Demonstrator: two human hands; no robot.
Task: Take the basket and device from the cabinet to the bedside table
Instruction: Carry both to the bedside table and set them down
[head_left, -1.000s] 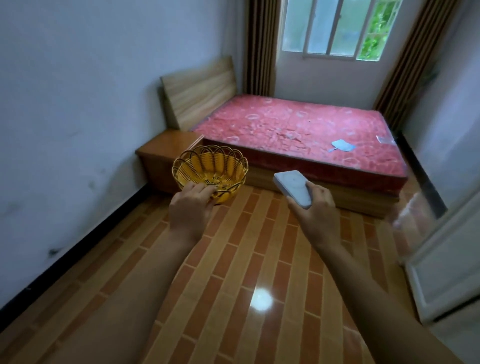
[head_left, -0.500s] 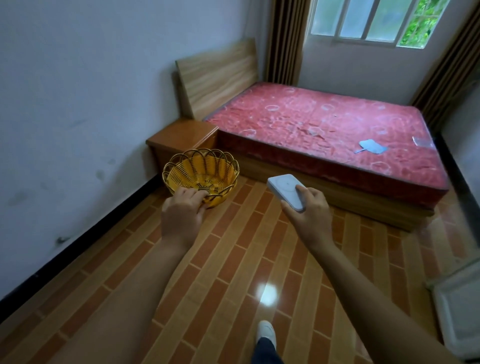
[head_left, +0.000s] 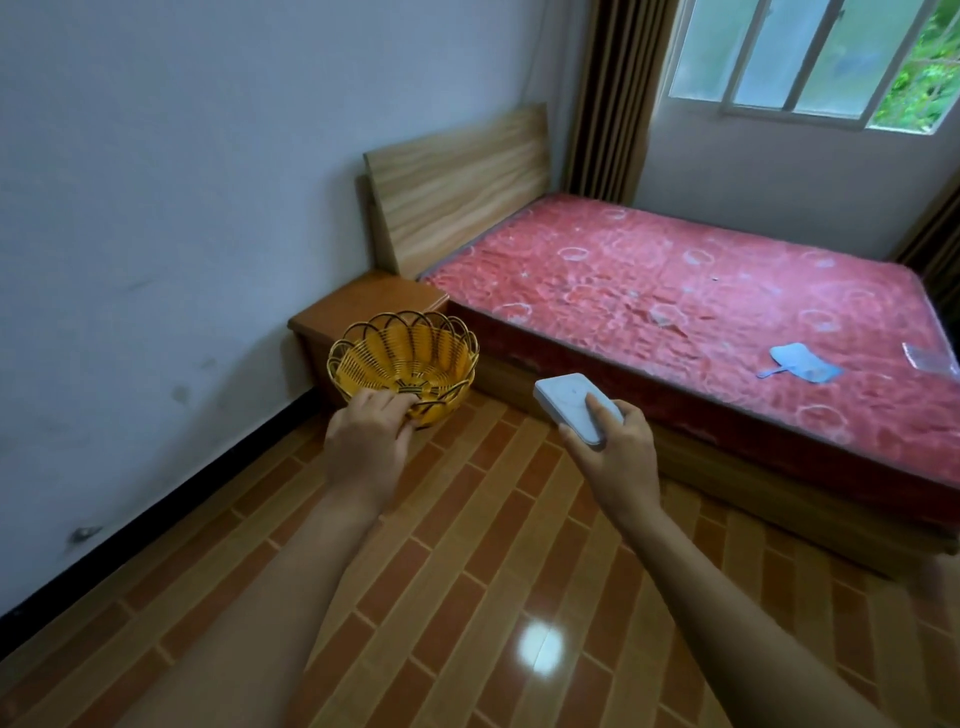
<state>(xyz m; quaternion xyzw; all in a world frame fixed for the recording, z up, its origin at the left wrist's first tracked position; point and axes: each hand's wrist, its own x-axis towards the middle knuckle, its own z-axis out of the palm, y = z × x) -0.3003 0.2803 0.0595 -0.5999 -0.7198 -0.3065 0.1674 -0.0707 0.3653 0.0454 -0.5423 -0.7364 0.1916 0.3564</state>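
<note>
My left hand (head_left: 368, 441) grips the near rim of a yellow woven basket (head_left: 405, 358) with a looped wire edge, held out in front of me. The basket looks empty. My right hand (head_left: 615, 457) holds a flat white rectangular device (head_left: 569, 405), thumb resting on its top. Beyond the basket stands the low brown bedside table (head_left: 363, 301), against the left wall and next to the bed's head end. Its top is partly hidden by the basket.
A bed (head_left: 701, 312) with a red mattress and wooden headboard (head_left: 457, 182) fills the right. A blue hand fan (head_left: 802, 364) lies on the mattress. A grey wall runs along the left. Tiled floor (head_left: 467, 571) stretches between me and the table.
I have moved closer to the bedside table and bed; both look larger and have shifted right in view. Both hands keep their hold on the basket and the device.
</note>
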